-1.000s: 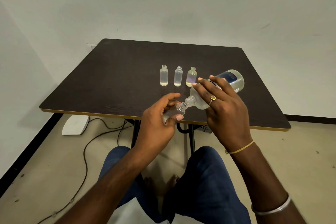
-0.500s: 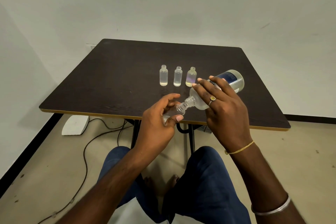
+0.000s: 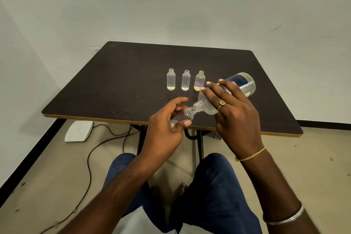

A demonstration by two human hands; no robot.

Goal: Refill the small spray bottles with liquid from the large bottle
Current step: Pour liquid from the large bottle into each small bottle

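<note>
1. The big bottle [image 3: 230,91] lies tipped well past level, with its long axis running from its base at the upper right down to its neck at the lower left. Its mouth meets the mouth of the small bottle [image 3: 183,117].
2. The small bottle is tilted too, neck up and to the right, base down and to the left inside the palm. Both are held in the air over the near edge of the table [image 3: 117,85].
3. The right hand [image 3: 233,112] wraps over the big bottle from the near side, fingers [image 3: 218,89] curled across its shoulder and lying close together. A ring sits on one of them.
4. The left hand [image 3: 165,131] is closed round the small bottle, thumb tip pressed on its near side just below the neck, other fingers curved over the far side.
5. The big bottle is clear and frosted-looking, with a dark blue label near its base. The liquid inside is hard to make out.
6. The small bottle is clear; how full it is cannot be told.
7. Three bottles [image 3: 185,80] stand upright in a row farther back on the table, open-necked, well apart from the hands. Each has a little liquid at the bottom, and the right one looks yellowish.
</note>
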